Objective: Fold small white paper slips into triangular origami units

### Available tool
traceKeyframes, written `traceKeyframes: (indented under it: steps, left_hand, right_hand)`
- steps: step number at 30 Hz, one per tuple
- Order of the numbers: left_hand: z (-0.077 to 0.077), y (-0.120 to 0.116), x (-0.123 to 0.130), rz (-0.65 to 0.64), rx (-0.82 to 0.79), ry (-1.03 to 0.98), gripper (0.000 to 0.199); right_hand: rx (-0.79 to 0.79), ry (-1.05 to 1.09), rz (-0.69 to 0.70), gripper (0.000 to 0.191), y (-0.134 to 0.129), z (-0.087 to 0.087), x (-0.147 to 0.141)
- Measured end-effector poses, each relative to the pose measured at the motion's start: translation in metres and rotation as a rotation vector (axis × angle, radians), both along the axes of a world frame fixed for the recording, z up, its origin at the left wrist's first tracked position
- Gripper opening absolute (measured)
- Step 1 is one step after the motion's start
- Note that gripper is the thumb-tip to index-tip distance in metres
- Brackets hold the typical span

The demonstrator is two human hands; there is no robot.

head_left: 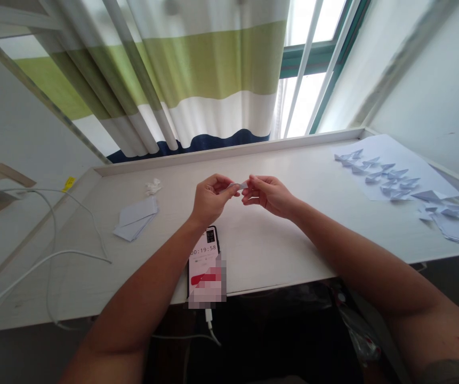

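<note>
White paper, a small folded piece (243, 185), sits pinched between two bare hands above a pale bench (277, 256), at the centre of the clock face. The left hand (208, 201) closes its thumb and fingers on one end, while the right hand (272, 196) nips the other between thumb and forefinger, its remaining fingers loosely bent and slightly spread.

At 3 o'clock, pointed folded paper shapes (387, 173) stand in loose rows, many on a large white sheet (389, 146); the nearest lie by a stack of paper (457, 232) at the bench's right side. Toward 9 o'clock rests a crumpled white scrap (153, 186), with flat paper slips (135, 217) overlapping just below it.

A phone (203, 261) lies at 7 o'clock near the front edge, beside the left forearm, its display ending in 19:58 and its lower part pixelated. A white plug (209, 316) meets its near end. White cables (73, 252) loop between 8 and 9 o'clock. A green-and-white curtain (209, 64) hangs at 11 o'clock, beside a green-framed window (307, 61) at 1 o'clock.
</note>
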State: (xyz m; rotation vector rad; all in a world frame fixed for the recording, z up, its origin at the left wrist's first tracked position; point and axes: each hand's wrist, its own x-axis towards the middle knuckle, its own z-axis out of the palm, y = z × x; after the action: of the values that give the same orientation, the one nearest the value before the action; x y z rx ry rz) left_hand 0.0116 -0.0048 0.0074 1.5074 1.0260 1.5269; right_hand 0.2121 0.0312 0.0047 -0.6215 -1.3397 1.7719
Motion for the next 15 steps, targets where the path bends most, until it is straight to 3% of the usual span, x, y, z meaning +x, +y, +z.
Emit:
traceKeyframes:
  steps: [5,11,15]
  left_hand:
    - [0.0022,-0.0021,-0.0001,-0.018,-0.005,0.003,0.042]
    - [0.0046,-0.0020,-0.0035,-0.037,-0.072,0.021,0.037]
    - [0.0041,0.0007,-0.0066,-0.078,-0.127,0.045,0.036]
  right_hand:
    - [0.008,-0.037,-0.007,0.044,-0.0017,0.0027,-0.0005]
    - [0.301,-0.168,-0.128,0.049,-0.0041,0.0017,0.0002]
    - [0.389,-0.221,-0.155,0.048,-0.0046,0.0006,0.0002]
